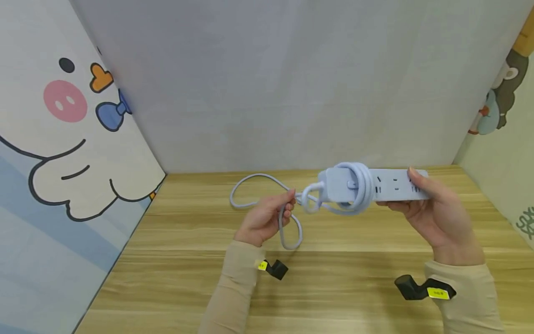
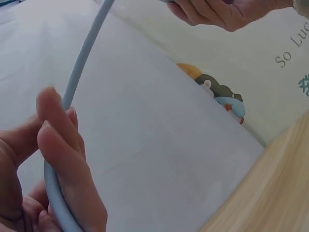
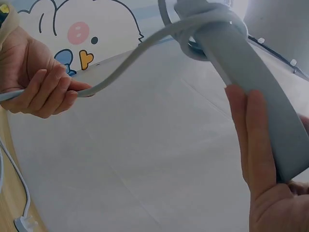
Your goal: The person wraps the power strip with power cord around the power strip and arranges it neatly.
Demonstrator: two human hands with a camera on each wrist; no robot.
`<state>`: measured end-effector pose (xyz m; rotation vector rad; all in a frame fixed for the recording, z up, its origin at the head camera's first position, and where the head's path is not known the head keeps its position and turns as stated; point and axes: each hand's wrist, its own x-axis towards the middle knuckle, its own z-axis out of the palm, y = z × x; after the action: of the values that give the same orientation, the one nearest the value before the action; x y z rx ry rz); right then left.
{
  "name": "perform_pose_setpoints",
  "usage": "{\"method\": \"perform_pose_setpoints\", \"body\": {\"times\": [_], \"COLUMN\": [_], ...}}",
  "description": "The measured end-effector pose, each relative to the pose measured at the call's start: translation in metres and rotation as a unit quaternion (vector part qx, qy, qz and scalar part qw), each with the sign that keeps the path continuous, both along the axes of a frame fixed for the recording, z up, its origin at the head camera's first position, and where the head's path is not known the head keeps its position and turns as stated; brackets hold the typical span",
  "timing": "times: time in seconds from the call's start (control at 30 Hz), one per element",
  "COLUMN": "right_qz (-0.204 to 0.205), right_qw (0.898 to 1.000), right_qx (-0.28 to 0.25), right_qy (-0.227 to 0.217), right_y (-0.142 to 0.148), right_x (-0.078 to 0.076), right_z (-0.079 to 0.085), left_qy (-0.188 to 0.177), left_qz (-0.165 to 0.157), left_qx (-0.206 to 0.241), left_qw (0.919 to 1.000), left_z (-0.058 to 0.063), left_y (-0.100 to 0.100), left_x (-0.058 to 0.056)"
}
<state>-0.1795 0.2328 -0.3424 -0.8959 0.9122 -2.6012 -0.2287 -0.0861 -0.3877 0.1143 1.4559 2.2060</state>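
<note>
My right hand (image 1: 444, 220) grips a white power strip (image 1: 390, 178) by its right end, thumb on the socket face and fingers underneath. Several turns of its cord (image 1: 366, 188) wrap around the strip's left part. To the left, my left hand (image 1: 264, 219) pinches the free cord between thumb and fingertips. From there the cord (image 3: 145, 46) runs up to the wrapped turns in the right wrist view. Below the left hand, a slack loop hangs down. In the left wrist view the cord (image 2: 82, 60) passes between the fingers.
Under the hands lies a wood-grain table (image 1: 333, 287). More cord loops over its back left part, and a plug-like end (image 3: 23, 223) shows low in the right wrist view. A pale wall (image 1: 292, 93) stands behind, with cartoon-printed panels (image 1: 25, 185) at the sides.
</note>
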Motion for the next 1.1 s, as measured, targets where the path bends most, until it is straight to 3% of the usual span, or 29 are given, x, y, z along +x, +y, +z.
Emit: {"method": "perform_pose_setpoints", "body": {"times": [0.13,0.3,0.47,0.7,0.93,0.97,1.1], "right_qz": [-0.022,-0.04,-0.077,-0.135,-0.191,-0.196,-0.208], "right_qw": [0.996,0.987,0.964,0.902,0.805,0.796,0.778], "right_qx": [0.083,0.145,0.238,0.401,0.558,0.569,0.589], "right_qy": [0.033,0.057,0.086,0.088,0.059,0.059,0.067], "right_y": [0.007,0.014,0.021,0.02,0.005,0.002,-0.003], "right_x": [0.0,-0.003,-0.004,0.002,0.009,0.009,0.008], "right_z": [-0.003,-0.006,-0.007,0.0,0.009,0.01,0.009], "left_qy": [-0.02,-0.035,-0.038,-0.03,-0.001,0.0,0.004], "left_qz": [-0.001,-0.001,0.014,0.033,0.063,0.065,0.069], "left_qx": [0.02,0.029,0.037,0.031,0.004,0.001,-0.002], "left_qw": [0.9996,0.999,0.9985,0.9986,0.998,0.9979,0.9976], "left_z": [0.002,0.002,0.002,0.005,0.011,0.012,0.015], "left_y": [-0.003,-0.003,-0.003,-0.004,-0.001,0.0,0.004], "left_x": [0.0,-0.002,-0.003,-0.001,0.005,0.005,0.01]}}
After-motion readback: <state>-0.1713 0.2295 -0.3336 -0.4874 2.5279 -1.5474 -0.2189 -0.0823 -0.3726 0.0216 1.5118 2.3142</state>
